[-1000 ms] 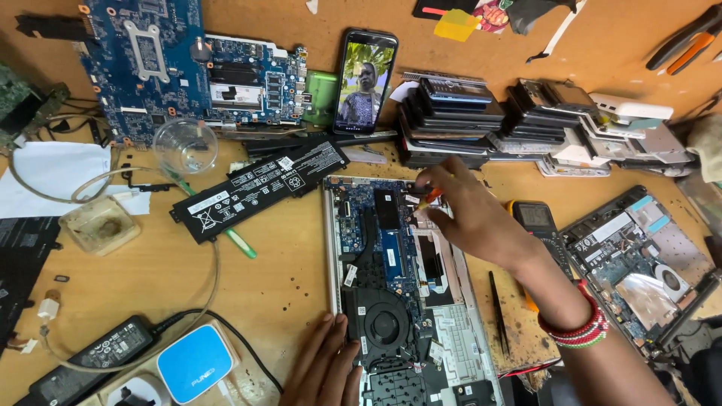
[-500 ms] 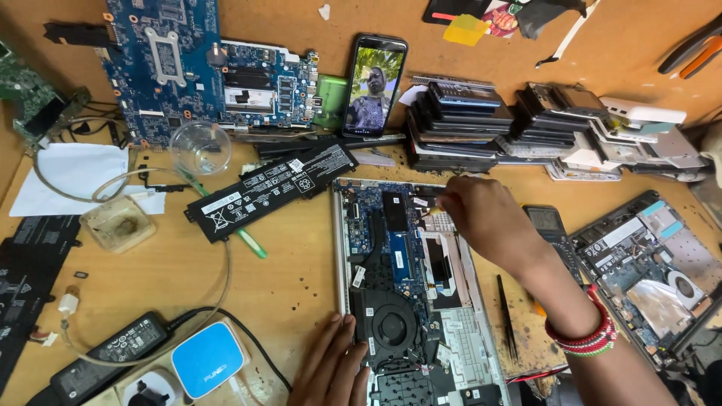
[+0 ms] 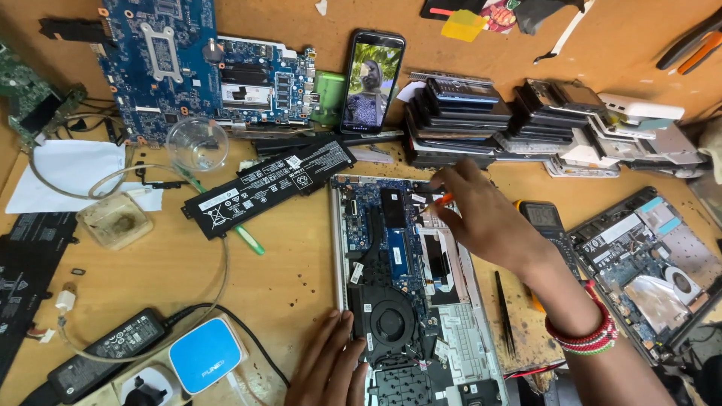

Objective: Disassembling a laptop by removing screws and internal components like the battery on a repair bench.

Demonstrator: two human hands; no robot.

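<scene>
An opened laptop base lies in front of me with its blue circuit board, black fan and silver frame exposed. My right hand reaches over the top right of the board and grips a small orange-handled tool, its tip down on the board. A red beaded bracelet circles that wrist. My left hand rests flat on the laptop's lower left edge, fingers spread, holding nothing.
A long black battery lies left of the laptop. Behind are a blue motherboard, an upright phone, a glass cup and stacks of drives. Chargers, tweezers, a multimeter and another opened laptop surround it.
My right hand has shifted slightly along the top of the board with the tool. The view has drifted, so everything sits a little lower and further right. My left hand stays put.
</scene>
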